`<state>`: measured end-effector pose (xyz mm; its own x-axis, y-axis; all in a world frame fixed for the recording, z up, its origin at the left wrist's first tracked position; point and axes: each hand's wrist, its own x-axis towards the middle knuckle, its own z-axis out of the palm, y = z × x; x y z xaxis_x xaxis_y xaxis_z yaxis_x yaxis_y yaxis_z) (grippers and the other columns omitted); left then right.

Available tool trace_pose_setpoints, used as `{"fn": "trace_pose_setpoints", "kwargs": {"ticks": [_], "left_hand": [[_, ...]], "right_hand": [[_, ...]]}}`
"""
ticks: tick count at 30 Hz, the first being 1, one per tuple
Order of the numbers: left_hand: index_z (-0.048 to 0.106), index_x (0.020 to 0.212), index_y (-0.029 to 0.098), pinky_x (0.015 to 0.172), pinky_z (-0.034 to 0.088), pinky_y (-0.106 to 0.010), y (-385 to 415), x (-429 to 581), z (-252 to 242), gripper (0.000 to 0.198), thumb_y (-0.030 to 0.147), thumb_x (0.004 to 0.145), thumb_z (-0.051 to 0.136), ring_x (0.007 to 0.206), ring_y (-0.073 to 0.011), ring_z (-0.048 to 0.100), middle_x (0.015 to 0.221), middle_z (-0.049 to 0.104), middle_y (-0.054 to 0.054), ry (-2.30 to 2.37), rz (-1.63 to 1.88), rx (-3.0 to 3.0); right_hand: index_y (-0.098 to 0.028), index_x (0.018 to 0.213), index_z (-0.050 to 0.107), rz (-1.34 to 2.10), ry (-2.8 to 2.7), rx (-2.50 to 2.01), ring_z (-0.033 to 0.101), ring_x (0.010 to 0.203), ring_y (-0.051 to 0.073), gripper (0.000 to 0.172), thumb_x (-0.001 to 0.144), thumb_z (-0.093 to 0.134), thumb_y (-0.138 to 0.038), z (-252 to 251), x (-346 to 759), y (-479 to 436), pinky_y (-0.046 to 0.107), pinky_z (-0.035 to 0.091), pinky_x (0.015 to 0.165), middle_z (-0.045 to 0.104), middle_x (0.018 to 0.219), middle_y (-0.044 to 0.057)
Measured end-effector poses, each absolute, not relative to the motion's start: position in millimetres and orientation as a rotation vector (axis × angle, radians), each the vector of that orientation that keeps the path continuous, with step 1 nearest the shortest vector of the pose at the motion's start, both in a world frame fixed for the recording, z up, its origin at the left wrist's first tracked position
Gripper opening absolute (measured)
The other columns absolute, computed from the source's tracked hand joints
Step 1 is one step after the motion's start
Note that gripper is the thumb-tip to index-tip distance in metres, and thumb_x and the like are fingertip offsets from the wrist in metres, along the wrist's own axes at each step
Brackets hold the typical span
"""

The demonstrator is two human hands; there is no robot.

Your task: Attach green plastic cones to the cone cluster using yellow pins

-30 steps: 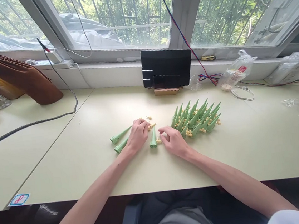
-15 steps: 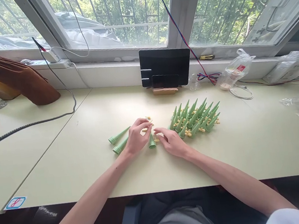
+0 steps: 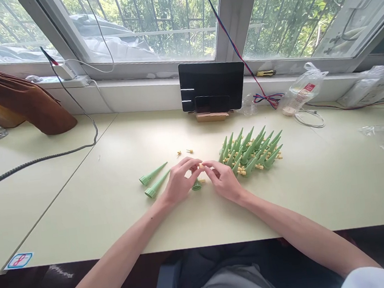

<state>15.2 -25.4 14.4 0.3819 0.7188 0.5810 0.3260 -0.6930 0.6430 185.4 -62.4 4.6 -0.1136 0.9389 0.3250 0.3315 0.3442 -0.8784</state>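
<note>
Well left of the cluster (image 3: 249,152), we see two bare cones (image 3: 157,184), seemingly left to do. Nearer it, our left hand (image 3: 180,178) pinches a yellow bit (image 3: 200,165); two loose bits (image 3: 190,151) and a partly hidden third cone (image 3: 196,186) lie left of the cluster. Our right hand (image 3: 224,183), beside it, pinches the same yellow bit. The cluster's cones, bits fitted, look done.

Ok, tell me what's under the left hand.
A green cone shows its wide end beside the left hand, which covers much of its length; anything else beneath is hidden.
</note>
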Motion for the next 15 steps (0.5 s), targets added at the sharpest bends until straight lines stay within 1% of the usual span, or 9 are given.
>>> {"fn": "trace_pose_setpoints", "kwargs": {"ticks": [3,8,11,15], "left_hand": [[0.067,0.102,0.021,0.065,0.053,-0.027,-26.2,15.1,13.2,0.013,0.027,0.092,0.06,0.068,-0.0122,0.06,0.084,0.065,-0.003,0.913,1.214,2.256],[0.066,0.102,0.022,0.062,0.05,-0.025,-27.3,14.6,13.2,0.012,0.022,0.091,0.061,0.066,-0.0113,0.057,0.084,0.065,-0.001,0.932,1.163,2.29],[0.066,0.103,0.022,0.062,0.049,-0.024,-28.7,14.4,14.7,0.015,0.018,0.089,0.062,0.065,-0.0105,0.055,0.086,0.066,-0.001,0.912,1.168,2.305],[0.065,0.109,0.023,0.059,0.048,-0.024,-31.1,14.0,18.3,0.024,0.016,0.086,0.062,0.065,-0.0107,0.054,0.091,0.067,-0.002,0.876,1.127,2.328]], "right_hand": [[-0.017,0.11,0.065,0.786,-1.659,-1.143,0.056,0.058,0.012,0.029,0.098,0.047,-0.037,2.4,185.7,-62.6,0.027,0.048,0.058,0.071,0.101,0.008],[-0.017,0.107,0.065,0.787,-1.672,-1.142,0.051,0.054,0.011,0.028,0.097,0.049,-0.037,2.4,186.0,-62.4,0.026,0.044,0.055,0.07,0.091,0.005],[-0.017,0.105,0.065,0.79,-1.667,-1.133,0.052,0.055,0.011,0.026,0.097,0.049,-0.037,3.5,186.2,-62.7,0.026,0.043,0.055,0.069,0.089,0.005],[-0.018,0.106,0.064,0.794,-1.645,-1.121,0.056,0.058,0.012,0.026,0.097,0.049,-0.037,4.0,186.5,-63.2,0.026,0.045,0.056,0.069,0.092,0.005]]}}
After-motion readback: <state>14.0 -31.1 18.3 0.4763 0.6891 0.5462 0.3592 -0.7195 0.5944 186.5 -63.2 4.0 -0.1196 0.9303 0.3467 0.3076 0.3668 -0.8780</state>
